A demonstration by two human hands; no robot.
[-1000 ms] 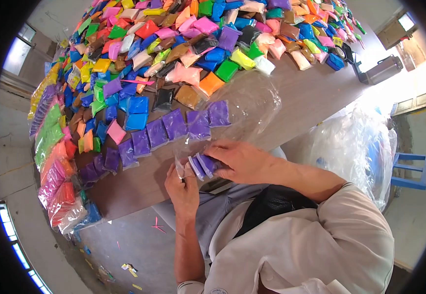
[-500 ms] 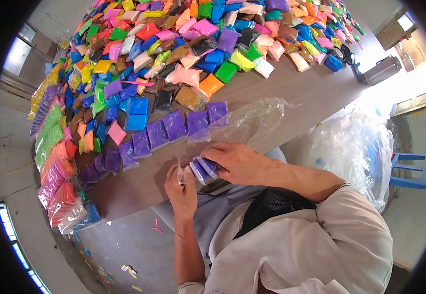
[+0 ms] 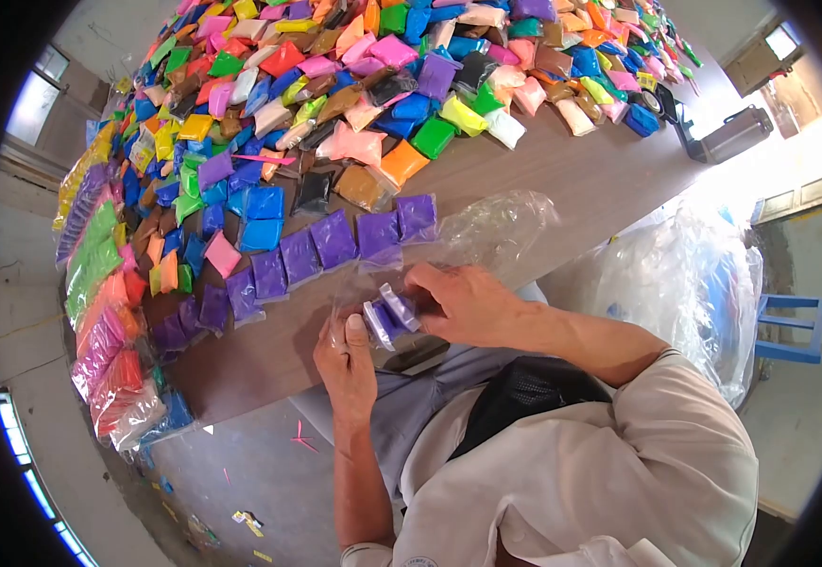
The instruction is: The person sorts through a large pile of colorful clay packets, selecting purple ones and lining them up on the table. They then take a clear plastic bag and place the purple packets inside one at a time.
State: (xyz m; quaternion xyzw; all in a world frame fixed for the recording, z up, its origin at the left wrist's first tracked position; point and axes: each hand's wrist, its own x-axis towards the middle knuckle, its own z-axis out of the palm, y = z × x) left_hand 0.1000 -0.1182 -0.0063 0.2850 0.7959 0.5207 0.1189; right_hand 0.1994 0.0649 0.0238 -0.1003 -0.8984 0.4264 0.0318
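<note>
Between my two hands, near the table's front edge, a few small purple packets (image 3: 389,317) stand together with their shiny sealed edges up. My left hand (image 3: 346,367) is closed on a thin clear plastic bag (image 3: 343,304) at their left, with its thumb beside the packets. From the right, my right hand (image 3: 469,304) has its fingers curled against the packets, gripping them. Its fingertips are partly hidden. Just beyond lies a slanting row of flat purple packets (image 3: 333,238). Another crumpled clear bag (image 3: 501,227) rests at the right end of that row.
A big heap of many-coloured packets (image 3: 364,142) covers the back of the table (image 3: 562,203). Bagged stacks of packets (image 3: 99,255) line the left edge. A tape dispenser (image 3: 727,137) sits at the right edge, above a large clear plastic sack (image 3: 676,293) and a blue stool (image 3: 791,328).
My right hand has shifted slightly right and its fingers have lifted. The packets between my hands now show more of their sealed edges. The clear bag by the row has bunched up.
</note>
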